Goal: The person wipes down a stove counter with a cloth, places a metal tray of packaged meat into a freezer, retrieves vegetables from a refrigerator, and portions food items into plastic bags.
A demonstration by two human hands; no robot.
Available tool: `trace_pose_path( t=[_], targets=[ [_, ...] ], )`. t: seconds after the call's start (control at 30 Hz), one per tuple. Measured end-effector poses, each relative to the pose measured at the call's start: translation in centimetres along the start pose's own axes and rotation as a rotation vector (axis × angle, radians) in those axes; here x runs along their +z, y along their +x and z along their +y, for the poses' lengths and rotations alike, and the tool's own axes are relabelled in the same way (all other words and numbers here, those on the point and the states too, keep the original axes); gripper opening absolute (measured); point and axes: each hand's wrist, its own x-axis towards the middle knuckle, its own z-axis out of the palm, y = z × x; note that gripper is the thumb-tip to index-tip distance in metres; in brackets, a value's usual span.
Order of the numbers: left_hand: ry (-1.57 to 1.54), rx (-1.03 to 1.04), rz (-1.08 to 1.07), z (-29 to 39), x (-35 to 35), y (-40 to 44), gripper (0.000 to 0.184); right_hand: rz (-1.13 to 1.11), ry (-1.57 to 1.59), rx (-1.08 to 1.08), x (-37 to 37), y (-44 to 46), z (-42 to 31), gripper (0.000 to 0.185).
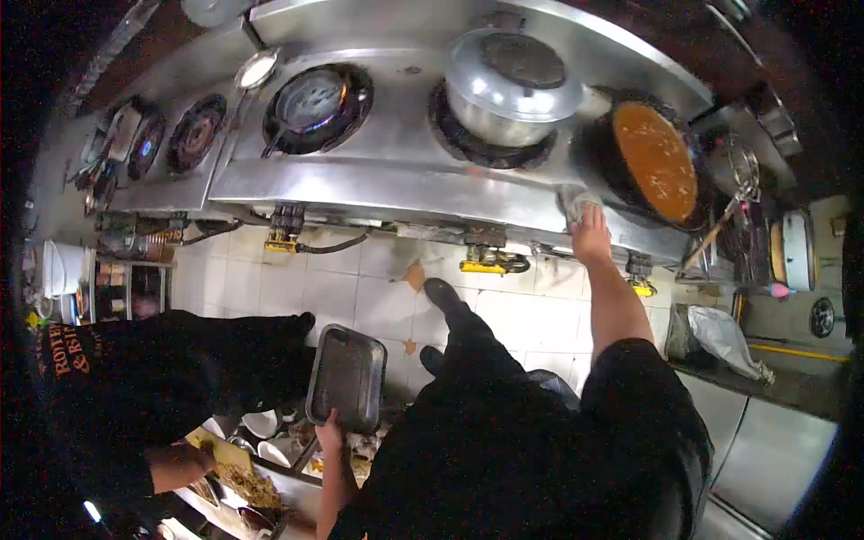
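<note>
My left hand (331, 432) grips the near rim of a dark rectangular baking pan (346, 378), held low over the floor on my left. No food shows in the pan. My right hand (590, 234) reaches forward to the steel front edge of the stove (387, 184), its fingers pressed on a grey cloth (576, 202). Right of the cloth stands a wide pan of orange-brown sauce (655, 162). Beyond the cloth, to the left, a large lidded pot (513, 90) sits on a burner.
A frying pan (310, 103) rests on another burner, with a ladle (257, 68) beside it. Yellow-handled gas valves (483, 266) stick out below the stove front. At left, a co-worker's hand (184, 466) is at a board with chopped food (238, 477). A whisk (745, 171) stands far right.
</note>
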Motion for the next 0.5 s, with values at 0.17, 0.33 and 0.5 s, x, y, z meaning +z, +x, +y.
trace_pose_path(
  t=[0.17,0.33,0.5],
  targets=[
    [0.157,-0.016,-0.039,-3.7,1.2,0.5,0.036,-0.291,-0.012,0.203,-2.6,1.0,-10.8,0.065],
    [0.203,-0.108,-0.065,-6.1,4.4,1.5,0.038,-0.371,0.21,-0.119,-1.6,1.5,-14.8,0.058],
    [0.031,-0.168,-0.015,-5.6,10.3,-0.7,0.034,-0.383,0.265,-0.278,-1.8,0.8,-5.0,0.052]
  ],
)
